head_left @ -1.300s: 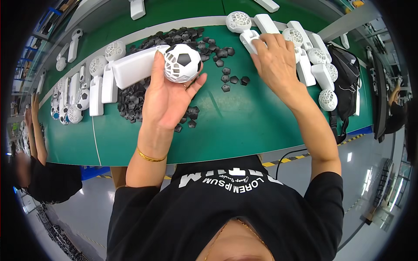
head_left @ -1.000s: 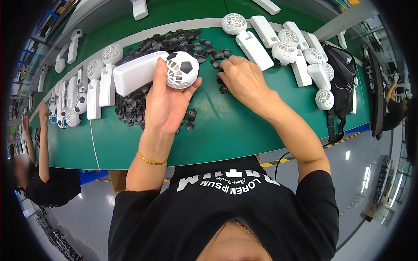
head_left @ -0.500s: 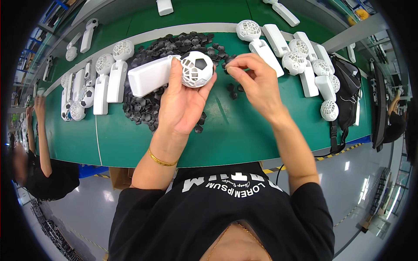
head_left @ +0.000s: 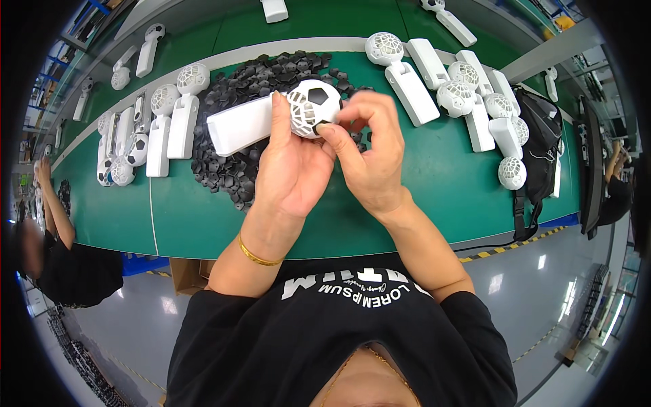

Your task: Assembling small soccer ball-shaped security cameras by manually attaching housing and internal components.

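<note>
My left hand [head_left: 291, 173] is closed round a white device with a flat handle [head_left: 241, 126] and a round football-patterned head [head_left: 314, 108]. Black pentagon pieces fill some of the head's openings; other parts are bare white lattice. My right hand [head_left: 374, 152] is at the head's right side, its thumb pressed on a small black pentagon piece [head_left: 321, 127] low on the ball. Its fingertips reach behind the ball and are partly hidden. Beyond the device, a heap of loose black pentagon pieces [head_left: 234, 176] spreads over the green table [head_left: 332, 224].
White devices with lattice heads [head_left: 456, 99] stand in rows at right, and more [head_left: 182, 125] at left. A black backpack [head_left: 542, 142] lies at the right end. A raised pale strip [head_left: 339, 45] runs along the far side. Another person [head_left: 71, 271] works at far left.
My right hand has moved left from the loose black pieces to the ball, and its thumb now presses there. The device has shifted slightly right in my left hand.
</note>
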Tool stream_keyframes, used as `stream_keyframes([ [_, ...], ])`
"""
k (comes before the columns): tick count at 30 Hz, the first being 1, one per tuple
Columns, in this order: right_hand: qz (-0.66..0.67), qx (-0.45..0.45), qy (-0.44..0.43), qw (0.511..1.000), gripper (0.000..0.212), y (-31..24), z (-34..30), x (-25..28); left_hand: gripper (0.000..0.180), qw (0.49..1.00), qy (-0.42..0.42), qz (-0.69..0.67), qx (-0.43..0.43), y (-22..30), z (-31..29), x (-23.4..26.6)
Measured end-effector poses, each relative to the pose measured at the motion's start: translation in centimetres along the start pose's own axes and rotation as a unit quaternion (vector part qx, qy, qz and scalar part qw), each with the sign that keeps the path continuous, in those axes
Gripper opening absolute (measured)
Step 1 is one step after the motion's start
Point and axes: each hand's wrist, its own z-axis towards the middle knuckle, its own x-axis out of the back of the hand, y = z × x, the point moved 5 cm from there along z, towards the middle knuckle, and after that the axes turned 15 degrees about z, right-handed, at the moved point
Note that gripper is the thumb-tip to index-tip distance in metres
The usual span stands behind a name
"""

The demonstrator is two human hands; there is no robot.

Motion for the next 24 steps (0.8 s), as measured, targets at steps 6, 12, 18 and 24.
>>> stream_keyframes([
  [6, -0.013, 0.008, -0.132, 0.991, 0.054, 0.3, 2.0, -0.5, 0.051, 1.0, -0.023, -0.011, 0.015, 0.2, -0.4, -1.1],
  [12, 0.125, -0.122, -0.254, 0.952, 0.053, 0.6, 5.4, 0.3, 0.047, 0.998, -0.041, -0.031, 0.045, 0.7, -0.4, -2.4],
  [18, 0.206, -0.2, -0.199, 0.937, 0.053, -0.8, 7.1, 1.7, 0.036, 0.864, -0.192, 0.463, 0.046, 1.8, -1.4, 0.1],
  [24, 0.162, -0.259, -0.301, 0.904, 0.059, -2.3, 5.2, 1.6, 0.054, 0.953, -0.186, 0.18, 0.158, 3.7, -1.0, 1.4],
])
